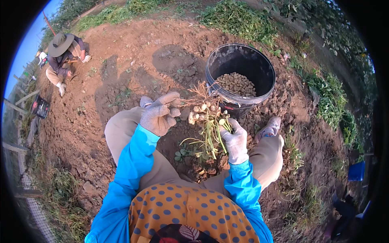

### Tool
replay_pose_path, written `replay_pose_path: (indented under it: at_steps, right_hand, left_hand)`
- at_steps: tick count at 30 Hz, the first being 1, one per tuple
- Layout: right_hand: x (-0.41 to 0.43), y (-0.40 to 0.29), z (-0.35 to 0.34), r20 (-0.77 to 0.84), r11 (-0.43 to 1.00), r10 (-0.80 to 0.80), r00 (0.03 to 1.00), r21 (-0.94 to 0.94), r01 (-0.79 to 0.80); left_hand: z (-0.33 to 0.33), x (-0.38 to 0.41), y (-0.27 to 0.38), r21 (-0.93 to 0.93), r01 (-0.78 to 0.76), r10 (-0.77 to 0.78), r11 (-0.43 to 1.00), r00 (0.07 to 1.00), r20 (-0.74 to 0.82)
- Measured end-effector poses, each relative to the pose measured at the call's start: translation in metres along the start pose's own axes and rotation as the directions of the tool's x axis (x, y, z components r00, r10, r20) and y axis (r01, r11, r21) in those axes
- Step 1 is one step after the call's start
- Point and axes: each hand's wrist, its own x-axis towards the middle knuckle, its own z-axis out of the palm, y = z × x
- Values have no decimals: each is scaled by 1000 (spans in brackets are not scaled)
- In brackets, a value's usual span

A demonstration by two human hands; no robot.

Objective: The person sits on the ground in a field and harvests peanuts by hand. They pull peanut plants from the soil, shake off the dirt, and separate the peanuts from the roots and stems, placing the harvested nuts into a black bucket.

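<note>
My right hand [235, 141], in a pale work glove, grips the green stems of an uprooted peanut plant [209, 129]. Several pale pods [197, 114] cluster below its thin brown roots [200, 94], which point away from me. To the left of the plant, my gloved left hand [161, 114] is half curled with its fingers somewhat apart. I see nothing held in it, though the root tips come close to its fingers. Just beyond the plant stands a black plastic bucket [218, 57], partly filled with loose peanuts [237, 85].
Heaps of pulled plants [238, 19] lie beyond the bucket on reddish soil [127, 39]. A person in a wide-brimmed hat [60, 45] crouches at upper left. Another black bucket [40, 107] stands by a netted fence [33, 209]. A blue container [356, 171] is at far right.
</note>
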Motion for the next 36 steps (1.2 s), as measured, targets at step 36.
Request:
replay_pose_path:
  at_steps: [36]
  right_hand:
    - [6,13,31,242,987,148,959,19,-157]
  left_hand:
    - [18,-19,-41,731,-372,39,-572,878,478]
